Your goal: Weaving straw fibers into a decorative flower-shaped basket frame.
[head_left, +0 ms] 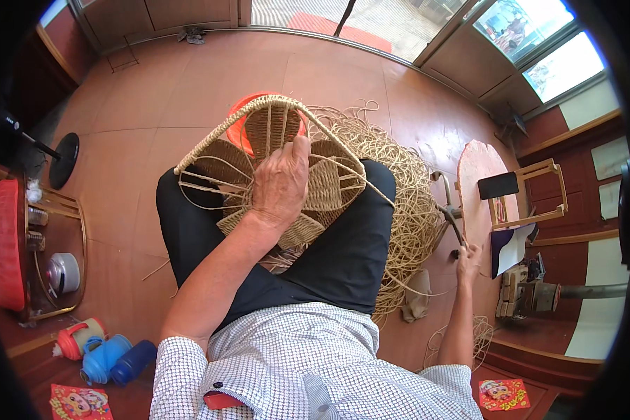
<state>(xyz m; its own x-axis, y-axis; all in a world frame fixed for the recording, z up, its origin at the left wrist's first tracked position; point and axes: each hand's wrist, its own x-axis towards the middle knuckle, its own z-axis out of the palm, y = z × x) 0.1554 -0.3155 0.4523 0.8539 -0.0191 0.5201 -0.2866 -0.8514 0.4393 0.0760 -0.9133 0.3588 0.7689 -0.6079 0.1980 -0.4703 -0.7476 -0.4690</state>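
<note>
A woven straw-coloured basket frame (pixel 322 183) with petal-shaped panels and a wrapped cord rim rests on my lap between my knees. My left hand (pixel 281 178) is closed over its middle, gripping the woven frame near the far panel. Out to the right, my right arm is stretched low and my right hand (pixel 469 263) is pinched on cord; the strand between is lost against the pile. A thin cord (pixel 380 191) runs taut from the frame's right corner over my right knee. Beside that knee lies a large tangled heap of cord (pixel 406 231).
An orange-red basin (pixel 238 133) sits beyond the frame. At right stand a wheeled base (pixel 449 210), a pinkish round board (pixel 479 164) and a small wooden stool (pixel 539 196). At left are a red cushioned seat (pixel 5 245), a kettle (pixel 63 273) and blue jugs (pixel 105 358).
</note>
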